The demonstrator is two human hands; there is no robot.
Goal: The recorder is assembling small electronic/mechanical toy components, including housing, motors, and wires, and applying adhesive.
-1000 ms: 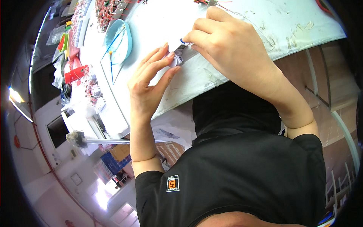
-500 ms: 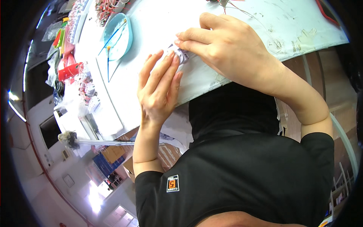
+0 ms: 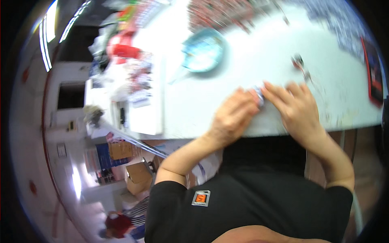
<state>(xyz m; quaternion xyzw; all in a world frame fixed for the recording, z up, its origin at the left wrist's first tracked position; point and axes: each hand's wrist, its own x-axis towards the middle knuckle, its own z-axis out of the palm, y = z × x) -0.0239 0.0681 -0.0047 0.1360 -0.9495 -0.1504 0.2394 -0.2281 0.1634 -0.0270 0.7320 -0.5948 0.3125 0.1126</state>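
Near the front edge of the white table (image 3: 279, 125), a small pale grey-and-white piece (image 3: 260, 96) sits between my two hands. My left hand (image 3: 234, 117) is closed, its fingertips against the piece's left side. From the right, my right hand (image 3: 298, 109) pinches at it with bent fingers. Motion blurs the piece, so its kind cannot be made out, and the fingers partly hide it. Beyond my right hand lies a small metallic part with thin reddish wires (image 3: 299, 64).
A light-blue bowl (image 3: 204, 50) stands beyond my left hand. Bundles of red-wired parts (image 3: 221, 14) lie at the back. A red-edged phone (image 3: 372, 73) and a heap of bluish-grey pieces (image 3: 336, 24) are at the right. A person in a striped top (image 3: 137, 212) shows lower left.
The view has turned and blurred, bringing the phone, grey heap and person into sight. My left hand has gone from fingers outstretched to closed at the piece; my right hand remains at it.
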